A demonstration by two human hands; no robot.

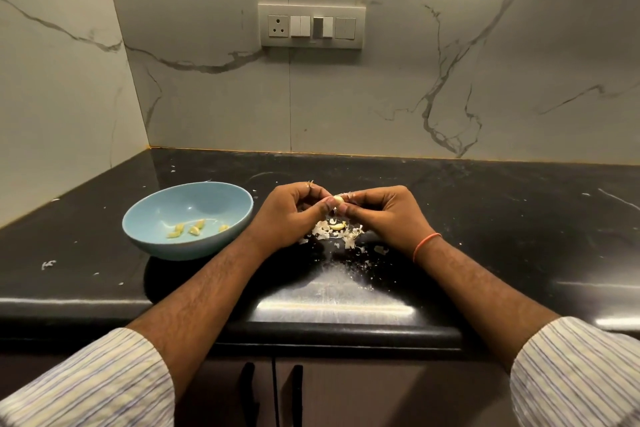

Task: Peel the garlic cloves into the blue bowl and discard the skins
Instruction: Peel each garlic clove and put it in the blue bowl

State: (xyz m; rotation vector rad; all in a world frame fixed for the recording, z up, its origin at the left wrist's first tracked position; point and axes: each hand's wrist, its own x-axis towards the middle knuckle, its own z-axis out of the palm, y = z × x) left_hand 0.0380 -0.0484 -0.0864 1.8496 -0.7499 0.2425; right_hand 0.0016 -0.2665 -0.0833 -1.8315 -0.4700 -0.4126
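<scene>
At the centre of the frame, two hands meet: the left hand and the right hand both pinch one garlic clove between their fingertips. Just below them, a heap of white skins lies on the black counter, with one clove in it. Left of centre, the blue bowl holds four peeled cloves. No writing is legible.

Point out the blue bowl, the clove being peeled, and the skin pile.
blue bowl (227, 191): head view, far right rim.
garlic clove (338, 199): head view, its bare pale middle between both hands' fingertips.
skin pile (322, 229): head view, white flakes on the counter under the hands.
</scene>
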